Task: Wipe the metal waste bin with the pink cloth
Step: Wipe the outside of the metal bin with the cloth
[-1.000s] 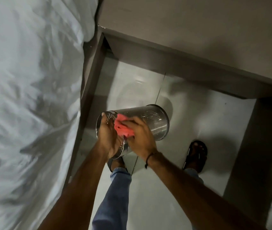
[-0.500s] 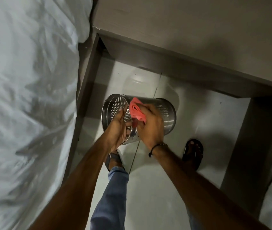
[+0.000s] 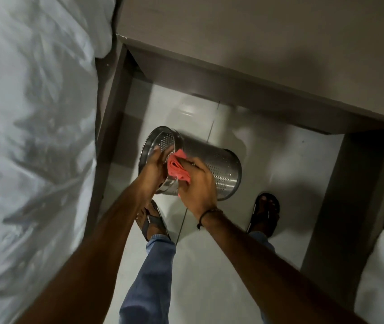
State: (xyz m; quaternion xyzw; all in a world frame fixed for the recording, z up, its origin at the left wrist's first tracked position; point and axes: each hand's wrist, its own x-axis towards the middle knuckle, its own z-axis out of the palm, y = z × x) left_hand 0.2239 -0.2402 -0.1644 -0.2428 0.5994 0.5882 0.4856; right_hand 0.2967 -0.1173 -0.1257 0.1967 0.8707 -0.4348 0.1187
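Note:
The metal waste bin [image 3: 219,169], a perforated steel cylinder, is held off the floor and tipped on its side, its open mouth facing left and toward me. My left hand [image 3: 154,168] grips the bin's rim, fingers reaching inside the mouth. My right hand [image 3: 198,185] holds the folded pink cloth [image 3: 177,167] pressed against the bin's outer wall just behind the rim. Part of the cloth is hidden under my fingers.
A bed with rumpled white sheets [image 3: 34,136] fills the left side. A grey-brown desk top [image 3: 268,43] spans the top, its side panel [image 3: 350,206] on the right. My feet in dark sandals [image 3: 264,210] stand on glossy white floor tiles [image 3: 198,265].
The bin has turned so its mouth shows more openly at the left. My right hand and the cloth have shifted along the outer wall near the rim.

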